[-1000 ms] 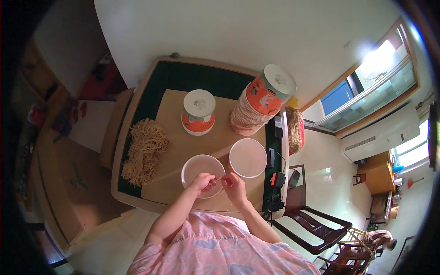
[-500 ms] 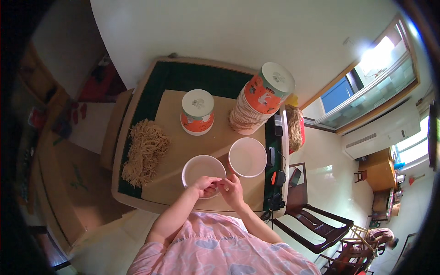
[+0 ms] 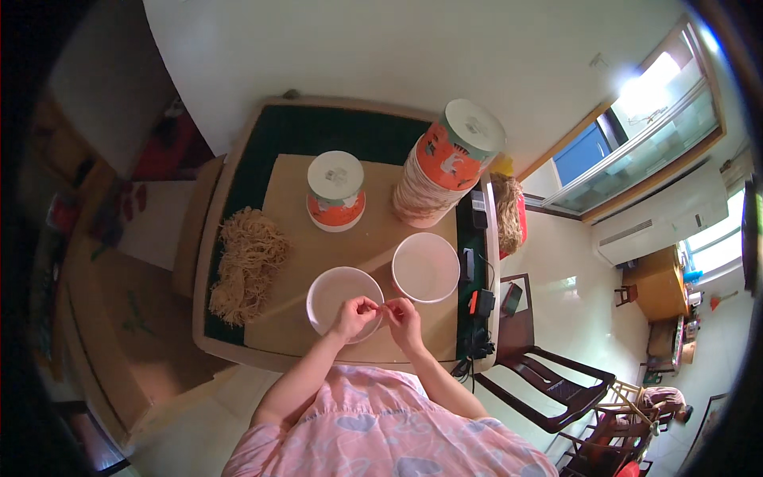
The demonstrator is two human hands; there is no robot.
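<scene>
Two white-lined paper tubs stand mouth up near the front of the table, the left tub (image 3: 324, 296) and the right tub (image 3: 435, 266). Over the near right rim of the left one, my left hand (image 3: 354, 318) is closed in a pinch. My right hand (image 3: 404, 324) pinches close beside it, its fingertips almost meeting the left ones. Whatever lies between the fingers is too small to make out. At the left of the cardboard sheet (image 3: 298, 246) lies a bundle of thin beige strings (image 3: 248, 266).
Behind the tubs stands an upside-down orange and green tub (image 3: 335, 208), with a tall stack of tubs (image 3: 445, 167) to its right. Several dark chargers (image 3: 482, 306) and cables line the table's right edge. A dark wooden chair (image 3: 556, 389) is at the right; another person (image 3: 664, 400) sits farther off.
My fingertips have drawn slightly apart and my left hand has turned a little, both still pinched. The whole view has shifted slightly.
</scene>
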